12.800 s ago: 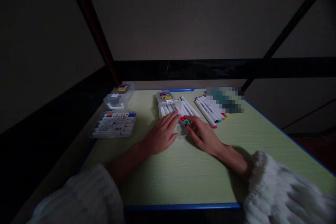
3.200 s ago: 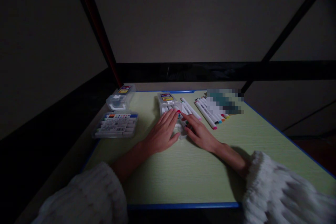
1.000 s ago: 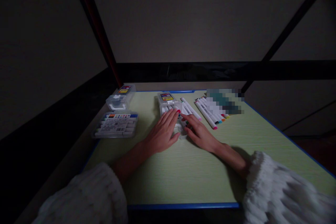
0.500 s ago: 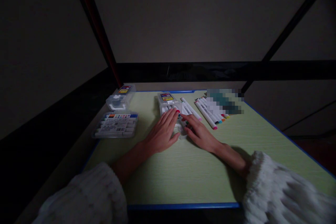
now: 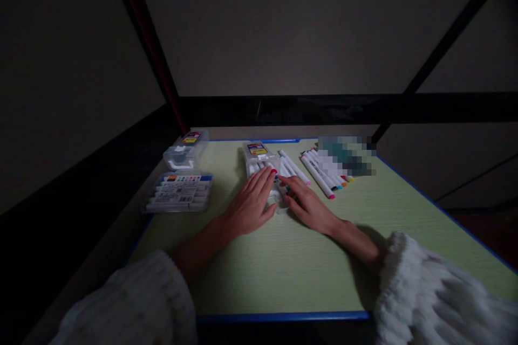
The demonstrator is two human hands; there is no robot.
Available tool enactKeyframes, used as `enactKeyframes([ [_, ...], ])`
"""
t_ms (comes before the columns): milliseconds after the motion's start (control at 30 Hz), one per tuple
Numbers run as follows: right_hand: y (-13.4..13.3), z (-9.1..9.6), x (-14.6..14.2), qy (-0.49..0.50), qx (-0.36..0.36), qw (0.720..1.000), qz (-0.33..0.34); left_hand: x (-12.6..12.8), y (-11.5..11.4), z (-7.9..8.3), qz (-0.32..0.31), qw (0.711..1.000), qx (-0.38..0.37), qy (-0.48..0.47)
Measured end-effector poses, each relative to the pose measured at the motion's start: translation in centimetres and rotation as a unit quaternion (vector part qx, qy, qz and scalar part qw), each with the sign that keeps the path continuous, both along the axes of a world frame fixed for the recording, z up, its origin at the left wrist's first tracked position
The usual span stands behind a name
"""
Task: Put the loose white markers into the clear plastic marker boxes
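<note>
In the middle of the table lies a clear plastic case with a coloured label, its open end toward me and white markers inside. My left hand lies over that end, fingers stretched out against the marker ends and hiding part of them. A red-capped marker shows at its fingertips. My right hand is beside the case's near right corner, index finger extended toward the markers and thumb apart. Between the hands shows a clear plastic flap. White markers lie just right of the case.
More markers with coloured caps lie farther right, beside a pixelated patch. On the left are a filled clear marker case and another clear case with a handle. The pale green table has a blue edge.
</note>
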State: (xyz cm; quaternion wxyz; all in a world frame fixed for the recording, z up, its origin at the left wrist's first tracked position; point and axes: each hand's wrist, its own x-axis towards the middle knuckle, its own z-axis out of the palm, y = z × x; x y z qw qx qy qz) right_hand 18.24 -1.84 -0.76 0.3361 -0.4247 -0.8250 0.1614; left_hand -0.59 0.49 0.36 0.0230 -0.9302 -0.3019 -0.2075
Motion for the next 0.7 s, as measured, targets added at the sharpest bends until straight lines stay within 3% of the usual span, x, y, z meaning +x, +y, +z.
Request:
enactKeyframes([
  [700,-0.03,0.03,0.01,-0.005,-0.004,1.000,0.003,0.13,-0.20,0.42,0.003,1.000,-0.004,0.024],
])
